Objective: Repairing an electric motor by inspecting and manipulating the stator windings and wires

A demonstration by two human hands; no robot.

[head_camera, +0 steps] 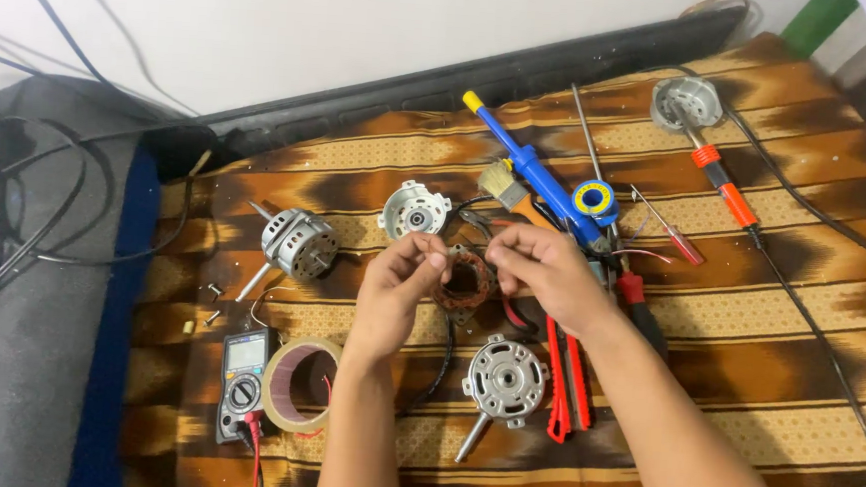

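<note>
Stator: a ring of copper-brown windings (463, 283) sits at the centre of the frame, held up between both hands above the patterned cloth.
Left hand: the left hand (397, 289) has thumb and forefinger pinched shut near the stator's left edge; what they pinch is too small to tell, perhaps a thin lead.
Right hand: the right hand (548, 273) has its fingers curled closed over the stator's right side, gripping it.
Done so far: the motor looks already taken apart. A finned housing with its shaft (298, 243) lies at left of centre, a round end cover (415, 210) above the hands, a second cover with a shaft (503, 381) below them, and loose screws (213, 301) at the left.
Left to do: judging by the scattered parts, nothing is reassembled; the winding is out of its shell.
Tools laid out: a multimeter (243, 382) and a roll of tape (299, 384) at lower left, a blue solder sucker (533, 171), a brush (505, 187), a solder reel (594, 198), a red-handled cutter (567, 380), and a soldering iron (725, 187) at upper right.
Surface: a brown and orange patterned cloth (749, 323), covering what seems a low mattress or mat.
Room: grey floor with black cables (23, 228) at left, pale wall along the top.
</note>
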